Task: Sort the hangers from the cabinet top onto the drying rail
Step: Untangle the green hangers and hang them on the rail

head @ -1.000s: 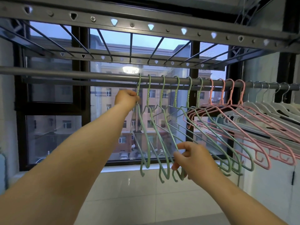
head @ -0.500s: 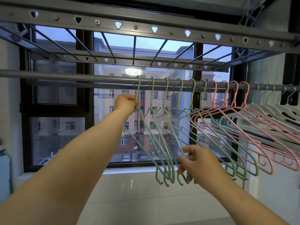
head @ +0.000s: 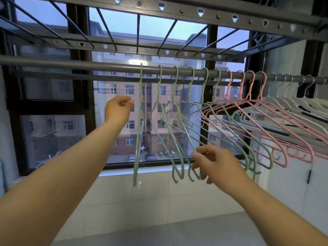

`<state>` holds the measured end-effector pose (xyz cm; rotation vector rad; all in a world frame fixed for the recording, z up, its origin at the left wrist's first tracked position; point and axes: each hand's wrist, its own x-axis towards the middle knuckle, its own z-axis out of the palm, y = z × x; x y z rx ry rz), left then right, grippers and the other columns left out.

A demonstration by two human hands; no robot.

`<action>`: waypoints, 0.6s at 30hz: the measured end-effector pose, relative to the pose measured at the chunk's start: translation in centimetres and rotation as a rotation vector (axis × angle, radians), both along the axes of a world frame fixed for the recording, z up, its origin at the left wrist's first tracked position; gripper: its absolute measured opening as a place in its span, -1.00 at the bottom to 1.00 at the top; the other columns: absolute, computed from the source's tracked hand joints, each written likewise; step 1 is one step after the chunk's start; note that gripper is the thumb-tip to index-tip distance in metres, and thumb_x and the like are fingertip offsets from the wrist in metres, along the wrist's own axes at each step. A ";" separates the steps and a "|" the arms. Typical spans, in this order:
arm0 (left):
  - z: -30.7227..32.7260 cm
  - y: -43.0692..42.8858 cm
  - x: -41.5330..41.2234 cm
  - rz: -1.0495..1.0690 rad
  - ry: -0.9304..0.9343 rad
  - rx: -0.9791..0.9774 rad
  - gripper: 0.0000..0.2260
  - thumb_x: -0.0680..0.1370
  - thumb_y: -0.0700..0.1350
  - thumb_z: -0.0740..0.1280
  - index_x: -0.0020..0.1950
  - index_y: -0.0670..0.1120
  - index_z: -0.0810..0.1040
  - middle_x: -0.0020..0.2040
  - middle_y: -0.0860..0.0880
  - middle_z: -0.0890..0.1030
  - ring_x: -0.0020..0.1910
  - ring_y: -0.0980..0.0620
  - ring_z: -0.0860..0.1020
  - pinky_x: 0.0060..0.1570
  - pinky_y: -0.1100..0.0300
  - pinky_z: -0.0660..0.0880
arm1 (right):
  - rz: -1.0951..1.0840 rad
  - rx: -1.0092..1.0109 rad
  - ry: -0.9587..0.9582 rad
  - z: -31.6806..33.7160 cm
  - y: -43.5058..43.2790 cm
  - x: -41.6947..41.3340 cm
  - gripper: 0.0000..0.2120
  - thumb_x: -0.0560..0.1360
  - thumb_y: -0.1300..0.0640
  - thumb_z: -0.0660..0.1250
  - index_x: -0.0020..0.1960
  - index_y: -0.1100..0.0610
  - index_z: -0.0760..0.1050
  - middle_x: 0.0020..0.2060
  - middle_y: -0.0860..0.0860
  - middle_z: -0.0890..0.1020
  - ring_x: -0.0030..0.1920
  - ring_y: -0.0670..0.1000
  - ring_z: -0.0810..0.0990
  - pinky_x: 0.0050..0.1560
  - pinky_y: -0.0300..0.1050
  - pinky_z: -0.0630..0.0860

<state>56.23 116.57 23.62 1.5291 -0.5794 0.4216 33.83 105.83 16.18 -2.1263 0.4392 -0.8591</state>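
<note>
Beneath the grey drying rail (head: 71, 63), the left hand (head: 118, 108) hovers, fingers curled together on nothing, just beside the leftmost green hanger (head: 138, 130), the right hand (head: 213, 162) curls at the neighbouring green hangers (head: 181, 172), its grip impossible to tell, and pink hangers (head: 250, 86), then white hangers (head: 276, 103), hang rightward.

Dark-framed window (head: 53, 137) above white tiled wall (head: 133, 201).

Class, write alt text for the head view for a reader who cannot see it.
Green hangers, pink hangers and white hangers hang grouped on a drying rail before a window. The right hand grips the green ones' lower ends; the left hand, curled, holds nothing.
</note>
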 end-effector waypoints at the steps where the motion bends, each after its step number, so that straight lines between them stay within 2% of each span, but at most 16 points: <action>1: -1.2 0.7 -0.6 0.028 -0.015 -0.006 -0.76 0.55 -0.15 0.25 0.19 -0.17 0.51 0.05 -0.07 0.55 0.04 -0.01 0.50 0.08 0.16 0.43 | 0.013 0.014 -0.008 -0.2 0.0 -0.4 -0.90 0.51 0.05 0.26 0.01 0.01 0.43 -0.26 -0.06 0.61 -0.53 -0.19 0.52 -0.43 -0.26 0.46; 4: -5.1 3.1 -4.1 0.027 -0.041 -0.033 -0.76 0.54 -0.17 0.24 0.18 -0.19 0.53 -0.03 -0.04 0.53 -0.01 0.01 0.49 0.03 0.17 0.40 | 0.068 0.063 -0.052 -0.7 -0.2 -2.1 -0.98 0.52 0.07 0.25 -0.07 -0.04 0.43 -0.26 -0.08 0.60 -0.52 -0.26 0.52 -0.48 -0.34 0.48; 7: -7.9 5.2 -9.2 0.015 -0.117 -0.005 -0.85 0.53 -0.21 0.25 0.03 -0.08 0.58 -0.10 0.01 0.57 -0.11 0.11 0.53 -0.12 0.31 0.43 | 0.114 0.108 -0.089 -1.2 -0.8 -4.1 -0.85 0.53 0.12 0.24 -0.16 -0.11 0.40 -0.30 -0.11 0.60 -0.51 -0.25 0.53 -0.48 -0.37 0.48; 10: -8.3 6.6 -15.5 -0.022 -0.228 -0.017 -0.75 0.52 -0.22 0.26 -0.24 0.13 0.52 -0.34 0.30 0.60 -0.30 0.43 0.53 -0.30 0.61 0.39 | 0.151 0.157 -0.108 -1.4 -1.7 -6.6 -0.80 0.53 0.20 0.23 -0.18 -0.08 0.42 -0.33 -0.08 0.61 -0.53 -0.23 0.51 -0.50 -0.35 0.48; 13: -8.3 6.4 -21.8 -0.028 -0.323 0.015 -0.75 0.46 -0.11 0.35 -0.30 0.25 0.53 -0.34 0.52 0.52 -0.26 0.53 0.49 -0.28 0.69 0.33 | 0.175 0.166 -0.078 -2.0 -3.3 -10.0 -0.78 0.53 0.25 0.22 -0.20 -0.04 0.44 -0.38 -0.08 0.60 -0.56 -0.21 0.49 -0.50 -0.34 0.45; 16: -8.8 4.1 -26.8 -0.076 -0.291 -0.055 -0.75 0.40 -0.03 0.34 -0.32 0.38 0.54 -0.34 0.50 0.54 -0.26 0.48 0.51 -0.27 0.67 0.34 | 0.162 0.168 -0.050 -2.5 -6.0 -14.7 -0.77 0.52 0.27 0.23 -0.22 -0.01 0.48 -0.44 -0.10 0.61 -0.56 -0.20 0.49 -0.50 -0.34 0.44; 18: -9.8 1.1 -29.7 -0.171 -0.283 -0.016 -0.77 0.38 -0.02 0.39 -0.32 0.36 0.56 -0.36 0.45 0.56 -0.29 0.46 0.51 -0.31 0.64 0.35 | 0.124 0.170 -0.033 -3.0 -8.4 -18.2 -0.78 0.52 0.28 0.23 -0.22 0.01 0.49 -0.44 -0.09 0.61 -0.56 -0.19 0.48 -0.51 -0.34 0.43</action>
